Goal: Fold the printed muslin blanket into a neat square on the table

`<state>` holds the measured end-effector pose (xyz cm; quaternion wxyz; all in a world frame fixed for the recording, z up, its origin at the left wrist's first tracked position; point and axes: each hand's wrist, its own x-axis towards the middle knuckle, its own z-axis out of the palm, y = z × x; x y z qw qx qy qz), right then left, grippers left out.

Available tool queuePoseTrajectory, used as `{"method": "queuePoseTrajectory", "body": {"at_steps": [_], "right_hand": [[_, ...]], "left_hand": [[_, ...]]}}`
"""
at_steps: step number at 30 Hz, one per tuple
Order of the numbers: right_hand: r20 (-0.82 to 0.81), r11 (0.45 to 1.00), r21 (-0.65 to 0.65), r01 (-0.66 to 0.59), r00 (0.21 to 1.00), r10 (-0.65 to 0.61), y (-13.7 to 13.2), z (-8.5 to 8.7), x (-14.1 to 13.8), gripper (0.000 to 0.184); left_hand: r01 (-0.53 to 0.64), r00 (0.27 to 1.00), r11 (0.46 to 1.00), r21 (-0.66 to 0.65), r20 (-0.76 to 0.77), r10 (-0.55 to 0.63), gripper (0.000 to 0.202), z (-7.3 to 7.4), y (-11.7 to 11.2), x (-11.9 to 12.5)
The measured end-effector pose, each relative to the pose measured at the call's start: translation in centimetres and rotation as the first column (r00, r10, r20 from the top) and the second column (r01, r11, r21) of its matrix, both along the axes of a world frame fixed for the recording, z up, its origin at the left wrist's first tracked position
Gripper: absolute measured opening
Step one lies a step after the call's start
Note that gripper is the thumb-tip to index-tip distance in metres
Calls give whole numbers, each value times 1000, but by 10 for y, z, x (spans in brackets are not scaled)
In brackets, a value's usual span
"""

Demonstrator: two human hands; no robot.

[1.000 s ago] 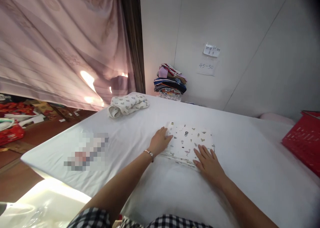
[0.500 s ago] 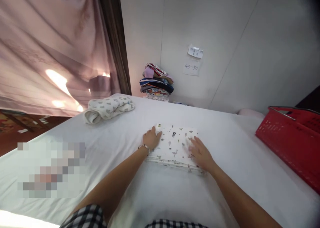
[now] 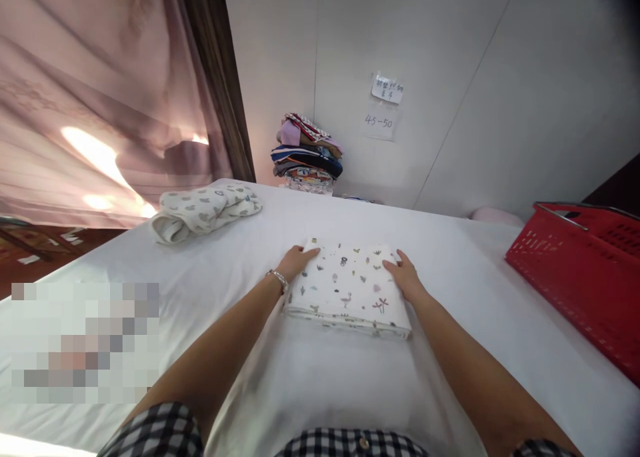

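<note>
A folded white cloth (image 3: 345,283) printed with small plants, animals and a flamingo lies flat in front of me on a white-covered table (image 3: 345,370). My left hand (image 3: 296,263) holds its left edge, thumb on top and the other fingers down along the side, partly hidden. On the opposite edge my right hand (image 3: 404,275) grips in the same way, its thumb resting on the print. The layered fold of the cloth faces me.
A rolled cloth with grey shapes (image 3: 205,210) lies at the back left. A pile of folded fabrics (image 3: 307,153) stands against the wall under paper labels (image 3: 380,122). At the right is a red plastic basket (image 3: 575,270). A pink curtain (image 3: 110,77) hangs at left.
My hands have gone from lying flat on top of the cloth to holding its two side edges. The cloth now looks squarer, with a neater front fold. The view has shifted slightly.
</note>
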<state>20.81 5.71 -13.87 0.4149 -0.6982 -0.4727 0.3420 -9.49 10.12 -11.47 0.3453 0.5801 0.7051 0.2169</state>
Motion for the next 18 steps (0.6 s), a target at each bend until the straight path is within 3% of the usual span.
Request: {"method": "queuePoseTrajectory", "body": {"at_steps": [4, 10, 15, 18], "right_hand": [[75, 996, 86, 6, 997, -12, 22, 2, -6, 73], [145, 999, 42, -10, 989, 4, 45, -7, -16, 70], [90, 999, -23, -37, 995, 39, 15, -2, -12, 70], [33, 997, -36, -61, 998, 62, -18, 1, -9, 67]], "left_hand": [[-63, 993, 989, 136, -95, 76, 77, 2, 9, -4], [-60, 956, 996, 70, -283, 78, 72, -9, 19, 1], [-46, 971, 998, 50, -234, 56, 81, -2, 16, -6], [12, 968, 993, 117, -252, 18, 80, 5, -1, -9]]}}
